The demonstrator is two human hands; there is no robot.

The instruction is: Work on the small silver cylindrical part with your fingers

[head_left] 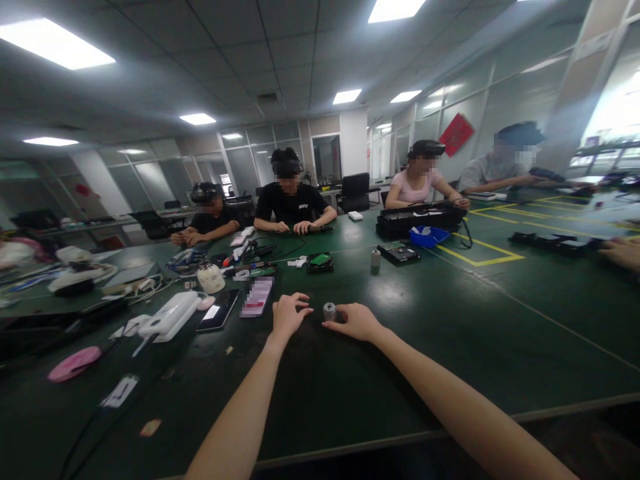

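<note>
A small grey metal cylinder (329, 311) stands upright on the dark green table (450, 320). My right hand (356, 321) rests beside it with fingertips touching its right side, fingers curled round it. My left hand (289, 315) lies just left of the cylinder, fingers loosely curled and apart, holding nothing that I can see. Both forearms stretch out from the near edge of the table.
Left of my hands lie a phone (219, 310), a pink-white card (257, 297), a white device (169, 316) and a pink disc (75, 363). A second cylinder (375, 258), circuit boards, a blue tray (429, 235) and a black case (419, 218) sit farther back. Several people sit opposite.
</note>
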